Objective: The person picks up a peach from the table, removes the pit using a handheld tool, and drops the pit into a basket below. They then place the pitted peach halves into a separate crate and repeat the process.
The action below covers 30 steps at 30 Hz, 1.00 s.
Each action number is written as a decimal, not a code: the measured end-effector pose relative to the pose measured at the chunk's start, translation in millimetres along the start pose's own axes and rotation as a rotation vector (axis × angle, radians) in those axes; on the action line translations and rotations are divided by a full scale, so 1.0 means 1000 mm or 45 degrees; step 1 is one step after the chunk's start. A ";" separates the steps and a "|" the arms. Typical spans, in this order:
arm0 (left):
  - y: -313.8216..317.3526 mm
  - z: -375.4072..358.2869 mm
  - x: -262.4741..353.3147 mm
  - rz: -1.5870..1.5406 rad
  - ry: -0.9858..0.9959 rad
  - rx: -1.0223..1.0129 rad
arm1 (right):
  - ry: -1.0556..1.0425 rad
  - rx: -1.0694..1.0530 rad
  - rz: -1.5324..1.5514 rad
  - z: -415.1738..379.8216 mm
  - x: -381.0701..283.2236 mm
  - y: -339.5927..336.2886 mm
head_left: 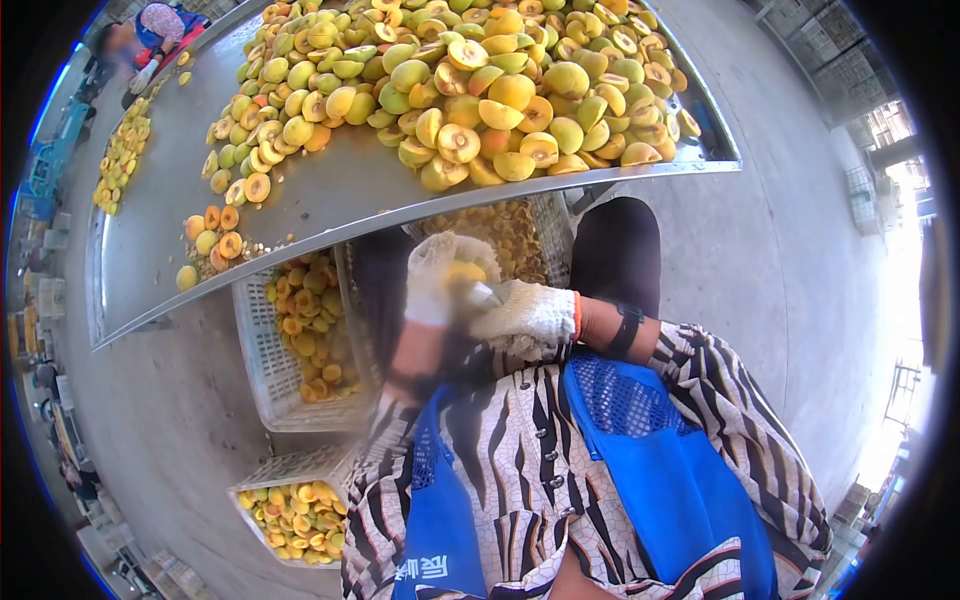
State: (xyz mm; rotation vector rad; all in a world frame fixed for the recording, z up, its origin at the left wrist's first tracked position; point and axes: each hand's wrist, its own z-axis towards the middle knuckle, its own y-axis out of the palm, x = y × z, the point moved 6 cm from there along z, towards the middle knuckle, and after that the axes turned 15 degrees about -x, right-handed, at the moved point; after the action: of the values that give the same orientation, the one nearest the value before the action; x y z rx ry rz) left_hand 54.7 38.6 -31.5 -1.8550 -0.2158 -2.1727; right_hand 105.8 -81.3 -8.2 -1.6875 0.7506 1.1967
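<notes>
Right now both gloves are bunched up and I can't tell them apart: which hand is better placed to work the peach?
Probably the right hand: it holds a tool against the peach, which the left hand cups.

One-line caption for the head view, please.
Gloved left hand holds a yellow fruit while the gloved right hand works it, beneath a metal table of halved fruit.

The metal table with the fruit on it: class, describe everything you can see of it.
The metal table is a long, dull grey sheet-metal surface with a raised rim along its edges. It runs at a slant across the top of the view. A big heap of halved yellow-green peaches covers its far part; smaller clusters lie near the front edge. White plastic crates stand below its front edge.
</notes>
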 end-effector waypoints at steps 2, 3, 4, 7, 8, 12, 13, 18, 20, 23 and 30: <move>0.003 0.000 0.002 -0.019 0.003 0.029 | -0.085 -0.017 -0.088 -0.001 0.005 0.003; 0.004 -0.001 0.003 -0.028 0.004 0.043 | 0.015 -0.019 0.037 0.000 0.008 0.002; 0.004 0.000 -0.003 -0.064 0.031 0.020 | 0.239 -0.056 0.293 0.001 0.004 0.002; 0.005 -0.003 -0.015 -0.117 -0.018 0.058 | 0.718 0.048 0.398 0.001 -0.014 -0.005; 0.004 -0.003 -0.020 -0.189 -0.060 0.111 | 0.706 0.122 0.295 0.003 -0.010 -0.003; 0.003 -0.003 -0.033 -0.728 -0.197 0.365 | 0.597 0.348 0.067 0.008 0.018 0.005; 0.006 0.000 -0.017 -0.923 -0.207 0.408 | 0.637 0.341 0.062 0.007 0.015 0.003; 0.009 0.000 -0.027 -1.214 -0.261 0.605 | 0.647 0.401 -0.052 0.007 0.027 0.006; 0.012 0.001 -0.031 -1.284 -0.274 0.637 | 0.632 0.399 -0.072 0.006 0.027 0.008; 0.016 0.003 -0.032 -1.368 -0.264 0.627 | 0.673 0.442 -0.048 0.003 0.025 0.007; 0.005 0.001 -0.012 -0.268 -0.096 0.104 | 0.732 -0.183 0.565 -0.008 0.000 -0.003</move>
State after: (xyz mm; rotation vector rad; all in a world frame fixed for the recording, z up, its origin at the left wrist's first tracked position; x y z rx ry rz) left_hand 59.4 35.4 -43.5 -1.9474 -0.5303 -2.1910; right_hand 111.0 -87.2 -6.6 -2.0844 1.4796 1.0701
